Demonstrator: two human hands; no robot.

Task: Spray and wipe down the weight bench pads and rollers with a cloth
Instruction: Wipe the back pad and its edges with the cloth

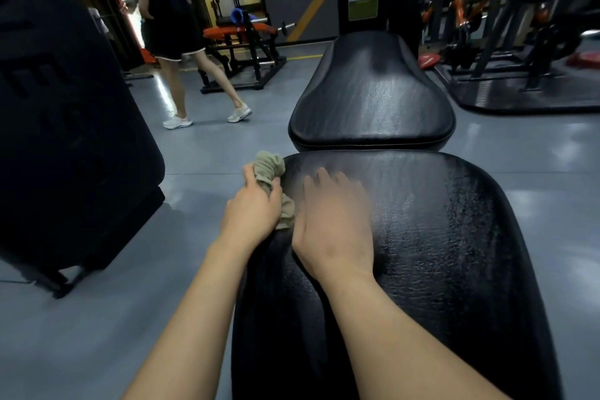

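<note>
A long black bench pad [438,253] runs from the bottom of the view toward a second black pad [370,97] beyond it, with a narrow gap between the two. My left hand [253,204] grips a crumpled olive-grey cloth [271,169] at the near pad's left front corner. My right hand [334,224] lies flat on the near pad beside the cloth, fingers straight and a little blurred. The near pad's surface looks wet and glossy on its right half. No spray bottle is in view.
A large black machine housing [65,114] stands close on the left. A person [175,29] in dark clothes walks across the grey floor behind it. An orange-padded bench [240,39] stands farther back, and racks [506,26] fill the right side.
</note>
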